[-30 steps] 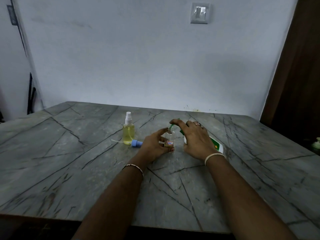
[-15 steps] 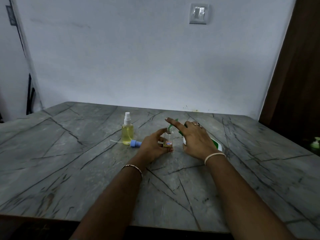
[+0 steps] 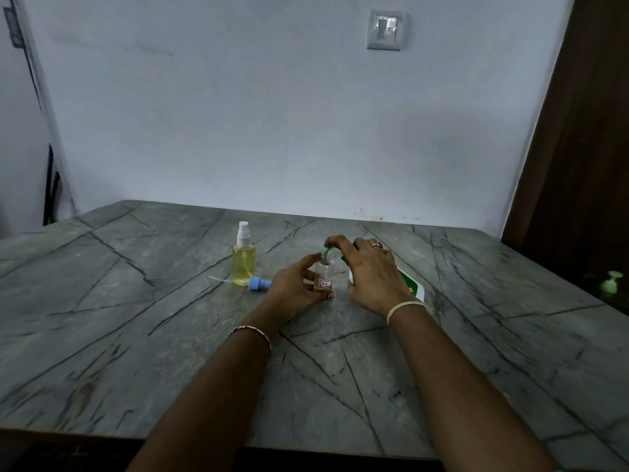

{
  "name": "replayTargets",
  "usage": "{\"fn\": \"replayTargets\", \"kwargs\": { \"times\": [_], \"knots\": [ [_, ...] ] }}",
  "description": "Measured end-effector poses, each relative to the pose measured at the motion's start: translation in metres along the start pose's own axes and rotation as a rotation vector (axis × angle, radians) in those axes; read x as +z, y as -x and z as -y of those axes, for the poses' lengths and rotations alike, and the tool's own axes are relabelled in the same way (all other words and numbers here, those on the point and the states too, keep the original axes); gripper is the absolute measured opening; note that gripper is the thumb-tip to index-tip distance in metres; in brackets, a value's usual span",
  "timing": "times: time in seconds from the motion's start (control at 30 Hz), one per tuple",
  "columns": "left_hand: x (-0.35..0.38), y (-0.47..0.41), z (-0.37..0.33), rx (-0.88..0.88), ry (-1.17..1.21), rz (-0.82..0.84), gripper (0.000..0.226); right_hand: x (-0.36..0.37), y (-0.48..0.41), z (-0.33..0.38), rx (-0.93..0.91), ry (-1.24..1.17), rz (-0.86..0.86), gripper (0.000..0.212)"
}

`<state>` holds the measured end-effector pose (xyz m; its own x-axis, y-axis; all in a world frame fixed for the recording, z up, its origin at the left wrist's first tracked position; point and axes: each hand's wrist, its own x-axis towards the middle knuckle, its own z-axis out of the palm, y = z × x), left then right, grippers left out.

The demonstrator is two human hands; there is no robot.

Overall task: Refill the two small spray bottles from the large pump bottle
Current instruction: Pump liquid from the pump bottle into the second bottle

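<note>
Grip of the left hand [image 3: 296, 288] is clamping round the small open bottle [image 3: 324, 272] standing on the table [image 3: 136, 335]; the right hand [image 3: 371, 270] is curling its grip over the pump bottle [image 3: 413, 287] (green spout [image 3: 327, 251] at the small bottle's mouth). The filled spray bottle [image 3: 243, 264] is standing just left.

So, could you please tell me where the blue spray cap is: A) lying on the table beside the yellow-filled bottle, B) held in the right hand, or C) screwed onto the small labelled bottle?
A: the blue spray cap lies on the table at the base of the yellow-filled bottle, its thin tube pointing left.
</note>
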<state>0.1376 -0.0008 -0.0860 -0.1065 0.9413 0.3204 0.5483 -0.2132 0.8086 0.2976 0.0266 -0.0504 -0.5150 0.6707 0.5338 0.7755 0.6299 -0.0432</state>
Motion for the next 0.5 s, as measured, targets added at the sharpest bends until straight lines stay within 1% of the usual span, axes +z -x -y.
{"fn": "replayTargets", "kwargs": {
  "times": [0.17, 0.4, 0.5],
  "knots": [
    [-0.0014, 0.0009, -0.0026, 0.004, -0.012, 0.004, 0.076, -0.0035, 0.0037, -0.003, -0.006, 0.01, 0.025, 0.084],
    [-0.0015, -0.0002, -0.0021, -0.01, -0.051, 0.017, 0.082, -0.0022, -0.0006, 0.0024, 0.013, -0.034, 0.001, 0.071],
    [-0.0018, 0.0016, -0.0037, -0.005, -0.032, 0.015, 0.082, -0.0018, -0.0004, 0.003, 0.013, -0.035, -0.006, 0.07]
  ]
}}
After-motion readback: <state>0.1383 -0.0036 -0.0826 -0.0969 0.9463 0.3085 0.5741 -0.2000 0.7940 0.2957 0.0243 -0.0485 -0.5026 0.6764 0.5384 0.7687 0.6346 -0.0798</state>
